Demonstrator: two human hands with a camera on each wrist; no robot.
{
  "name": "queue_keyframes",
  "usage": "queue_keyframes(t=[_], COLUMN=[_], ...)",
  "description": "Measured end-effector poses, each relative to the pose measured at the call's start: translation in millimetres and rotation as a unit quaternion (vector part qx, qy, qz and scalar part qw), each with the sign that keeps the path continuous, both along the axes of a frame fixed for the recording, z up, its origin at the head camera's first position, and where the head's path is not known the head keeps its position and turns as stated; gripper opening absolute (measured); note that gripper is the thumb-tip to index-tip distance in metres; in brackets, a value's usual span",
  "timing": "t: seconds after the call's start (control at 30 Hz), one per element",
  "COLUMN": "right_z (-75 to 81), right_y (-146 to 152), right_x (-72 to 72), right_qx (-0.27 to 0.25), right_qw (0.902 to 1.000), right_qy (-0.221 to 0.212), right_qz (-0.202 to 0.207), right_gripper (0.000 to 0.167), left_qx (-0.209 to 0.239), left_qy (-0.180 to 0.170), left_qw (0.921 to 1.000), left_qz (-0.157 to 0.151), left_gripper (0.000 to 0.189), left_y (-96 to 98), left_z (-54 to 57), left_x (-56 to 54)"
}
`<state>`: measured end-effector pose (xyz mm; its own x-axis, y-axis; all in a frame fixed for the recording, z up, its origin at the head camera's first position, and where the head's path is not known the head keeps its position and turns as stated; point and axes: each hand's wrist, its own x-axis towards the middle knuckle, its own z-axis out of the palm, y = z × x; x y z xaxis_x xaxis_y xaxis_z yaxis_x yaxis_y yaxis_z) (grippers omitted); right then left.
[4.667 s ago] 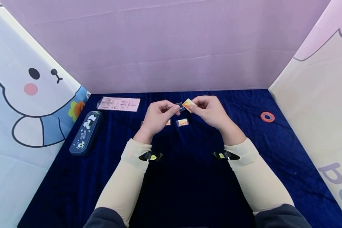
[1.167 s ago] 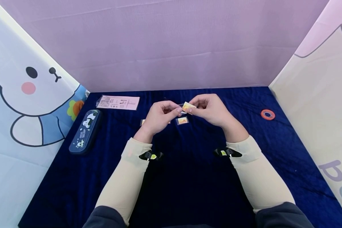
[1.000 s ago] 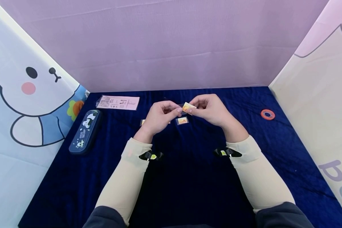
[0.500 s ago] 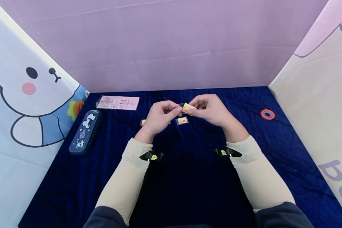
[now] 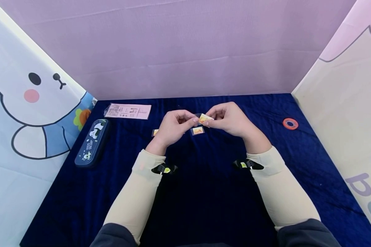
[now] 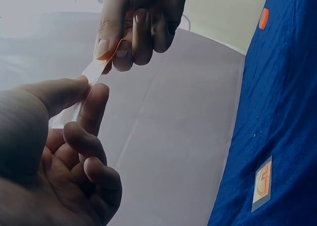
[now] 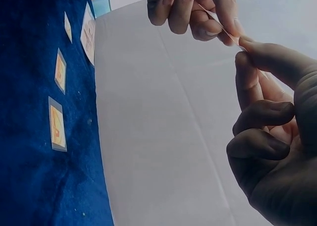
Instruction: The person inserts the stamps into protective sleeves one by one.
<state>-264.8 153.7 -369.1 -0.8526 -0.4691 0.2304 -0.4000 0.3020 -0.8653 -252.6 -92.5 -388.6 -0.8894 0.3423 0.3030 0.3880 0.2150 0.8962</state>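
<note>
Both hands meet over the middle of the table in the head view. My left hand [image 5: 173, 126] pinches a small clear plastic sleeve [image 6: 65, 117] between thumb and forefinger. With thumb and forefinger my right hand [image 5: 231, 120] grips a small yellow-orange printed card [image 5: 205, 118], its left end at the left fingertips and overlapping the sleeve. How far the card sits inside the sleeve I cannot tell. Beneath the hands lies a sleeved card [image 5: 198, 130] of the same look. Two more, a middle one [image 7: 60, 71] and a far one [image 7: 68, 27], lie in line with it.
A dark blue cloth [image 5: 204, 192] covers the table. At the back left lies a pink printed pack [image 5: 130, 111], with a navy panda-print pencil case [image 5: 92, 143] nearer the left edge. An orange-red tape roll [image 5: 290, 124] lies on the right. Fabric walls enclose three sides.
The card in my right hand has moved against the left fingertips, overlapping the clear sleeve more than before. Both hands stay nearly in place. The things on the table have not moved.
</note>
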Motion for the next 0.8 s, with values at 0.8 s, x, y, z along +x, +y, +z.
queue_keyframes(t=[0.8], right_z=[-1.0], right_y=[-1.5], right_x=[-0.9], right_qx=[0.002], right_qw=[1.0000], right_qy=[0.000], right_qz=[-0.003], right_gripper=[0.011], left_qx=[0.002], left_qy=[0.013], left_qw=[0.9999], left_qz=[0.008], left_gripper=[0.009], left_y=[1.2], left_z=[-0.3], left_x=[-0.6])
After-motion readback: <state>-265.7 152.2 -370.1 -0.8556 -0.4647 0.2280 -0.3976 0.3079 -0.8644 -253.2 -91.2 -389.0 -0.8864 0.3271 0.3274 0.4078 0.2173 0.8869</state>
